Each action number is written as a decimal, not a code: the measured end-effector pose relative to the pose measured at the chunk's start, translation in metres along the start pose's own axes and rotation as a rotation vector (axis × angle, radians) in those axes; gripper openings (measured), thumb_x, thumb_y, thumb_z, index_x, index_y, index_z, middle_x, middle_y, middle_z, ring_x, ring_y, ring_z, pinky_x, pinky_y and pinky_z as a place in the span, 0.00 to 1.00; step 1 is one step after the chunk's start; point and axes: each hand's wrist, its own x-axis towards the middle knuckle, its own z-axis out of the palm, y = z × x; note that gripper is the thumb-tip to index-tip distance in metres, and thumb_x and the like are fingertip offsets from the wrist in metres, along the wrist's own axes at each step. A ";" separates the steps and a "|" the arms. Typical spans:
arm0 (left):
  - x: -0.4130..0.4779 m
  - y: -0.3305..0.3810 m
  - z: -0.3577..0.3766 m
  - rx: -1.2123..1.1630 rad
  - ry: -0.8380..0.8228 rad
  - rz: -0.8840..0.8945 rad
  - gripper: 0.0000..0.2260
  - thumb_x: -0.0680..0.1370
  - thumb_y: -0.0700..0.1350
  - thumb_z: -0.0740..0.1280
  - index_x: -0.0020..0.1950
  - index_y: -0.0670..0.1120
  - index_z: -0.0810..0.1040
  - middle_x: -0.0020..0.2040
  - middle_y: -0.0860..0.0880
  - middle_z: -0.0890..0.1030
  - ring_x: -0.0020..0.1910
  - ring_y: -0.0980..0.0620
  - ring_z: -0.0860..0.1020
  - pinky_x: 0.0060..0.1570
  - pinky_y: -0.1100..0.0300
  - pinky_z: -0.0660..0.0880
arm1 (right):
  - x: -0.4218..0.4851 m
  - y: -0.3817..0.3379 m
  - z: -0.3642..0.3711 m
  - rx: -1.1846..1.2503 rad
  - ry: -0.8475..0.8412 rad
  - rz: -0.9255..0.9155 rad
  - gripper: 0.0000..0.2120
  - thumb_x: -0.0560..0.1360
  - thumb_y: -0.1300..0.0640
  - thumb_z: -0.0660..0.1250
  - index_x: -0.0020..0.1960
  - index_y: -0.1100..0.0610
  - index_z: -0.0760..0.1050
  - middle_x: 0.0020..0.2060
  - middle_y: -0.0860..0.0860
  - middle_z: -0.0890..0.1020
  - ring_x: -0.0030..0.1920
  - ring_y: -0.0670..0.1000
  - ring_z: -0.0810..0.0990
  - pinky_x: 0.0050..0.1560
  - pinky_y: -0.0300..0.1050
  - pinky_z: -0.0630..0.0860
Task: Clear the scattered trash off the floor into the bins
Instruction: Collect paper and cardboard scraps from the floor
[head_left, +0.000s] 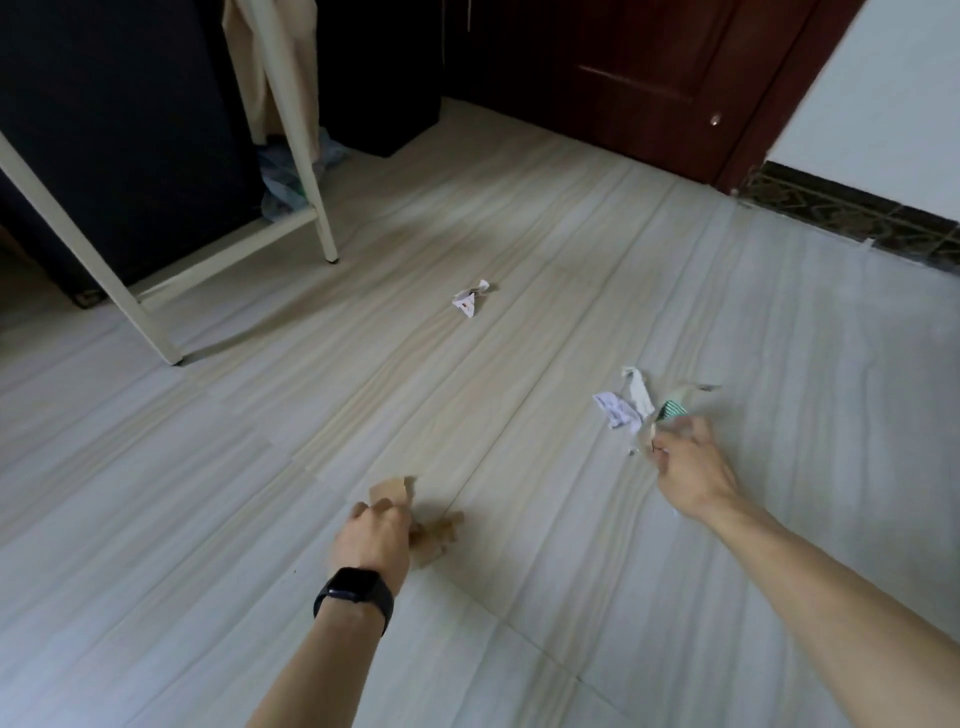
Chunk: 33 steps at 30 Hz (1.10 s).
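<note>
Brown cardboard scraps (415, 519) are bunched under my left hand (371, 540), grip curled round them low on the floor (208, 493). My right hand (693, 478) pinches at the white and green paper scraps (631, 405), fingers closed on the near edge of that little heap. One crumpled white wrapper (471, 300) lies loose, well ahead, between both hands and a touch nearer my left. No bin in view, so I'd judge that far piece comes next, straight forward.

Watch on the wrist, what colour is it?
Black. The watch shows on the left wrist in the head view.
</note>
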 end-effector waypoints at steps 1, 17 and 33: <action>0.001 0.002 -0.001 0.000 -0.003 -0.015 0.17 0.77 0.34 0.58 0.60 0.46 0.78 0.55 0.46 0.79 0.58 0.44 0.74 0.53 0.54 0.76 | 0.008 -0.003 -0.001 -0.007 -0.015 -0.004 0.08 0.77 0.59 0.62 0.53 0.54 0.79 0.73 0.58 0.62 0.63 0.60 0.75 0.63 0.49 0.73; -0.081 -0.008 0.037 -0.082 0.018 0.100 0.14 0.81 0.44 0.59 0.65 0.50 0.76 0.61 0.50 0.74 0.56 0.44 0.76 0.52 0.54 0.76 | -0.121 -0.017 0.056 0.054 0.007 -0.054 0.10 0.70 0.67 0.69 0.49 0.59 0.76 0.44 0.58 0.81 0.48 0.62 0.81 0.43 0.49 0.73; -0.310 -0.107 -0.060 -0.239 0.169 -0.031 0.08 0.80 0.43 0.63 0.54 0.53 0.79 0.48 0.51 0.84 0.45 0.48 0.81 0.41 0.55 0.78 | -0.307 -0.143 -0.071 0.536 -0.514 -0.235 0.13 0.68 0.55 0.79 0.48 0.50 0.78 0.43 0.50 0.82 0.45 0.51 0.82 0.49 0.46 0.79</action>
